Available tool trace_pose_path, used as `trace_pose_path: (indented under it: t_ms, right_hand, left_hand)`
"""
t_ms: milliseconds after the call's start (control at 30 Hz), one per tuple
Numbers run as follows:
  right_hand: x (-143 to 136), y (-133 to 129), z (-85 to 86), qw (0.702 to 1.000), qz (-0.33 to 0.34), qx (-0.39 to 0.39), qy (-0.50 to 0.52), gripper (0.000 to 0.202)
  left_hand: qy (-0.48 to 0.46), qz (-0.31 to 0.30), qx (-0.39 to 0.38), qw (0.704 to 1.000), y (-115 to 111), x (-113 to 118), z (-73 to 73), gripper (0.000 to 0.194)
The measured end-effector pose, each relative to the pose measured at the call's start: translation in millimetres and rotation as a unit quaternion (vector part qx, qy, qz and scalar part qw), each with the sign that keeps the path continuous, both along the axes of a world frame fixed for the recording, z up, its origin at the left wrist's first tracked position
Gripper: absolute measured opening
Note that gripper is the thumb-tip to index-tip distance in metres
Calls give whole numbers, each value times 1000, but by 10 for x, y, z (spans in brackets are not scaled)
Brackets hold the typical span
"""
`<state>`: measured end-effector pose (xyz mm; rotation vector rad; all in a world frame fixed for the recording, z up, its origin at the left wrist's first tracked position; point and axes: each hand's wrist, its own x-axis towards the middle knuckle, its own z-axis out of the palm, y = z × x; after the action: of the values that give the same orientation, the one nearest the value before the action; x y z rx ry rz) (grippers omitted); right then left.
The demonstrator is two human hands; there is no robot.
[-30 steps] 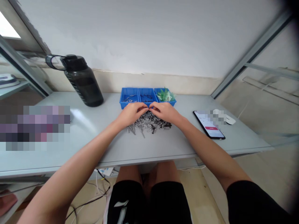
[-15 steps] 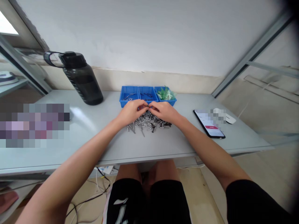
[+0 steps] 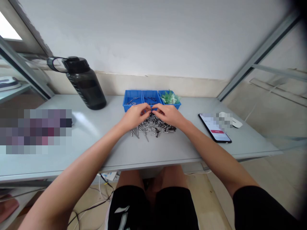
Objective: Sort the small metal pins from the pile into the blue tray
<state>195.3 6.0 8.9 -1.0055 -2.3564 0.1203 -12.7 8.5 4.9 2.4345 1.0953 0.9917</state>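
Over a pile of loose silver pins and dark screws, my two hands meet almost fingertip to fingertip. The fingers of my left hand are drawn together in a pinch. Thumb and forefinger of my right hand are bent toward each other, facing the left fingertips. Anything between the fingers is too small to make out. Just behind the hands stands a blue three-part bin. Silver pins lie in its left compartment, dark screws in the middle one, and green and whitish plastic pieces in the right one.
A large dark water bottle stands at the back left, near a blurred-out patch. To the right lie a phone with its screen lit and a white mouse. The wall rises behind the table, and metal posts frame it.
The view has shifted slightly. My fingertips stay over the pile, still close together, with only a small change in finger position. The pile and bin look the same.
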Motion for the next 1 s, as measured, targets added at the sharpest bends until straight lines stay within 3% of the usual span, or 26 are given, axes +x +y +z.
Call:
trace_pose_path:
  t_ms: [233,633,1000]
  right_hand:
    - [24,24,-16,1000,-2,13,-16,25]
    - [44,43,-24,1000,-19,9,-5,23]
    - [29,31,-18,1000,-17,-6,-25,21]
  left_hand:
    - [14,-8,-6,1000,-6,-1,12,14]
    - [51,32,-10,998,0,-4,12,16]
    - [-19,12,32,999,-5,7,30,16]
